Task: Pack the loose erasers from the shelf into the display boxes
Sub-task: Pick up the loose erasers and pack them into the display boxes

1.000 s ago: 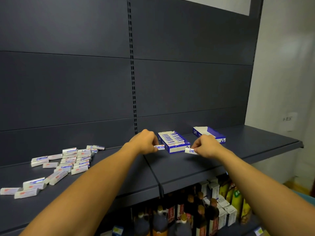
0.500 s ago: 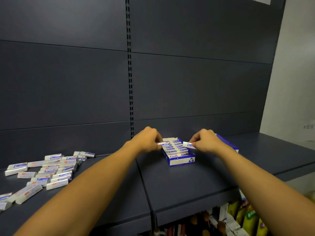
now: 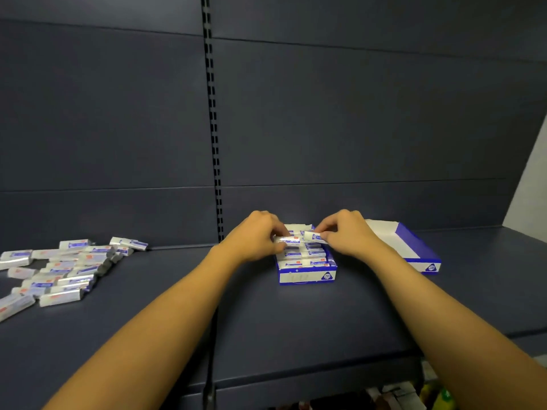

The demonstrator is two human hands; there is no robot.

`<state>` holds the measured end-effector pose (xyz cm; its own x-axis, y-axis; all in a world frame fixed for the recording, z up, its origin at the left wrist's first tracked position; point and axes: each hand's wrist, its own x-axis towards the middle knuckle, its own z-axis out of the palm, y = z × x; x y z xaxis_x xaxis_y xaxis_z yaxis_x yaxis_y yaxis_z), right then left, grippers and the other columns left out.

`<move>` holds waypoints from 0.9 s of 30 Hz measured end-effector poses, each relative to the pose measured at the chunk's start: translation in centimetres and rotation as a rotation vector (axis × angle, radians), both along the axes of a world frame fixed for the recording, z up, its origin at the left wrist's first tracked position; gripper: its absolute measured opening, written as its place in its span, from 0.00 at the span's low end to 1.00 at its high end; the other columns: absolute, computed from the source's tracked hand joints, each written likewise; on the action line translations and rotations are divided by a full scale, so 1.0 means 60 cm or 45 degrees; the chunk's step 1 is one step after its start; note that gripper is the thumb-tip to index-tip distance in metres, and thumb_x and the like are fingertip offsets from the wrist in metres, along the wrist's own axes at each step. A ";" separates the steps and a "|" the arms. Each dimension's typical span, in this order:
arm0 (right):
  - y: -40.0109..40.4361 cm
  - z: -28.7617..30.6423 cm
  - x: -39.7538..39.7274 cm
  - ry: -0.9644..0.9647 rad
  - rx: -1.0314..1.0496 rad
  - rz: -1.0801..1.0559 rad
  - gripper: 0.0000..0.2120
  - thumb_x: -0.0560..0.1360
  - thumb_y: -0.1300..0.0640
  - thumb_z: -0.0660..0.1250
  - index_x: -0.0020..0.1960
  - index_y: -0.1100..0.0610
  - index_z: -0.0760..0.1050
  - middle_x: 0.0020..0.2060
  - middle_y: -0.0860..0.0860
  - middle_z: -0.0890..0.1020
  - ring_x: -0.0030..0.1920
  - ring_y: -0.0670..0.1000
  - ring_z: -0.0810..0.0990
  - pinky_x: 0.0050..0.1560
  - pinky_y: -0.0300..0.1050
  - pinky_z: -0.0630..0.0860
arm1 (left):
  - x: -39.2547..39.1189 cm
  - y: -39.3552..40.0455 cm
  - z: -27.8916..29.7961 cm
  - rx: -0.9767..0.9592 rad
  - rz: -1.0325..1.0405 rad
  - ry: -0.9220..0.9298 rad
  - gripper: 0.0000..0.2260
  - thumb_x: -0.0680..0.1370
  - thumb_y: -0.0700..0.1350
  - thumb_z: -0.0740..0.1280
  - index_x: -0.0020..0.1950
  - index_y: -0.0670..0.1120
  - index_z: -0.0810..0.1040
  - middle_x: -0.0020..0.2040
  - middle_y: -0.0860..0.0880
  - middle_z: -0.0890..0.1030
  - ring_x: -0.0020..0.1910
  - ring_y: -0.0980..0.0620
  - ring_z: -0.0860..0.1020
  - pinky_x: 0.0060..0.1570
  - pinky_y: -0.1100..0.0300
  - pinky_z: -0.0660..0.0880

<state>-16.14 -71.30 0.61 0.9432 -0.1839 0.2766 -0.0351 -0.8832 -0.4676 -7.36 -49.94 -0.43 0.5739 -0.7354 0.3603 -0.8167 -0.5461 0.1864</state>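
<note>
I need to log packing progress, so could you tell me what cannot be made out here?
- Back rows of the filled display box: hidden by the left hand and right hand, head view.
- Loose erasers: pile cut off by the left edge.
- Eraser labels: too blurred to read.

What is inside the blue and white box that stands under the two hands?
The blue and white cardboard display box holds rows of white wrapped erasers. Its far end is covered by the left hand and right hand, each pinching one eraser.
</note>
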 end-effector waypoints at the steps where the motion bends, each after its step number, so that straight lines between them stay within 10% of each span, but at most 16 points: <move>1: -0.006 -0.004 0.004 0.001 0.003 0.024 0.09 0.78 0.58 0.68 0.55 0.52 0.84 0.54 0.48 0.84 0.44 0.44 0.78 0.37 0.33 0.72 | -0.001 -0.003 -0.004 -0.017 0.013 -0.010 0.13 0.77 0.50 0.72 0.60 0.51 0.83 0.55 0.53 0.82 0.53 0.55 0.76 0.54 0.55 0.77; 27: -0.029 -0.057 0.051 -0.072 0.264 0.138 0.09 0.78 0.57 0.70 0.57 0.53 0.83 0.56 0.50 0.84 0.42 0.41 0.77 0.34 0.31 0.70 | -0.020 -0.031 -0.038 0.091 0.135 0.059 0.10 0.76 0.49 0.73 0.56 0.51 0.83 0.54 0.54 0.81 0.51 0.58 0.74 0.51 0.60 0.76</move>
